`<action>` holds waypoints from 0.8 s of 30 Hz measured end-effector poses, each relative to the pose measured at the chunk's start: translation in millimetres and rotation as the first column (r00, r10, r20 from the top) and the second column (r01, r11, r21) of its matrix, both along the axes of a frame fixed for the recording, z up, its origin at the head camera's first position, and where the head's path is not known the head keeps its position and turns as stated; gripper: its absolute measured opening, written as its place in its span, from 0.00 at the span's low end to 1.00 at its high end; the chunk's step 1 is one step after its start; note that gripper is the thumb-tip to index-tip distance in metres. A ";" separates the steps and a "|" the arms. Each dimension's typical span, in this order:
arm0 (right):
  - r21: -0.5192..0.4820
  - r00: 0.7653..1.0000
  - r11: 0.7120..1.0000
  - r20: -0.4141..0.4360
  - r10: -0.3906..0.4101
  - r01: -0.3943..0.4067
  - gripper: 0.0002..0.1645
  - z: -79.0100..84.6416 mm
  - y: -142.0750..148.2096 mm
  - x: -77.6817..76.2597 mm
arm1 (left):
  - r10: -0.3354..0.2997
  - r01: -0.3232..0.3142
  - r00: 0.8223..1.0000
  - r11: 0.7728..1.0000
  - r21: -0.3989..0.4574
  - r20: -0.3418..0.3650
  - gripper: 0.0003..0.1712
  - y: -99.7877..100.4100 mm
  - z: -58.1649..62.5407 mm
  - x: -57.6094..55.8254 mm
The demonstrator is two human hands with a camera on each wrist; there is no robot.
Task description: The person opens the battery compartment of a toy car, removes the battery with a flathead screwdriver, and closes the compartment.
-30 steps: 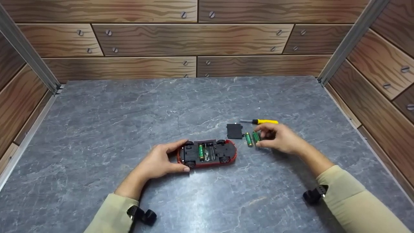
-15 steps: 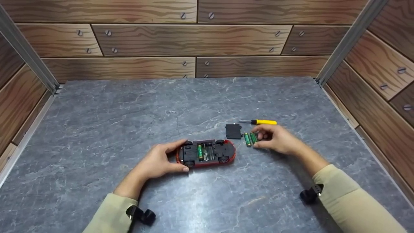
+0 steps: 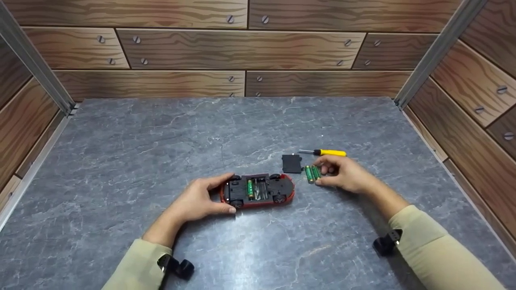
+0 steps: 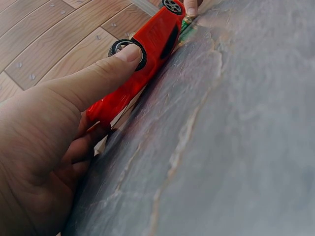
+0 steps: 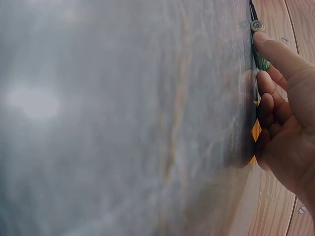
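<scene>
A red toy car (image 3: 278, 189) lies upside down on the table, its open battery compartment facing up. One green battery (image 3: 250, 189) sits in the compartment's left slot; the slots beside it show bare. My left hand (image 3: 197, 201) grips the car's left end, thumb on a near-side wheel (image 4: 140, 58) and fingers round the far side. To the right of the car, my right hand (image 3: 344, 175) pinches a green battery (image 3: 316, 172) by its ends between thumb and forefinger. Right beside it lies another green battery (image 3: 309, 174); whether they touch is hard to tell.
A black battery cover (image 3: 291, 164) lies just behind the batteries, to their left. Behind my right hand is a screwdriver (image 3: 330, 153) with a yellow handle. Wood-patterned walls (image 3: 242, 48) border the grey marbled table (image 3: 161, 141) at the back and sides.
My right hand has shifted slightly left, bringing its battery closer against the other loose one. My left hand and the car have stayed in place.
</scene>
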State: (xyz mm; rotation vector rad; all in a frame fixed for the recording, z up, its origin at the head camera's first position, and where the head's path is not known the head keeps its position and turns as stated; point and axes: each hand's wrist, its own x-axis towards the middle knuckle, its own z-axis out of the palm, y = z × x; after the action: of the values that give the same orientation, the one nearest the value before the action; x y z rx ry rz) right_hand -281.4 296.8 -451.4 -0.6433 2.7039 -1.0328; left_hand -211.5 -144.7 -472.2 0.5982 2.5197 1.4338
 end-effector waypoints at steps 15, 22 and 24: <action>0.007 1.000 1.000 -0.013 0.007 -0.007 0.28 -1.5 1.5 -0.4 | -0.001 0.001 1.000 1.000 -0.007 0.001 0.58 0.1 -0.7 0.1; 0.010 0.999 1.000 -0.037 0.017 -0.017 0.29 -0.2 1.4 -0.1 | -0.006 0.006 1.000 1.000 0.013 -0.009 0.57 0.4 -1.0 -0.7; 0.010 0.999 1.000 -0.035 0.019 -0.018 0.30 -0.2 1.6 0.1 | -0.010 0.010 1.000 1.000 0.018 -0.012 0.57 0.5 -1.4 -0.5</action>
State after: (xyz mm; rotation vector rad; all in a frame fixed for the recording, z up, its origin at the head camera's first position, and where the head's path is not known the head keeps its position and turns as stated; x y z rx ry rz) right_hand -281.2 298.4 -451.6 -0.6896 2.7259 -1.0127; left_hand -212.0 -144.2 -473.7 0.6233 2.5125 1.4548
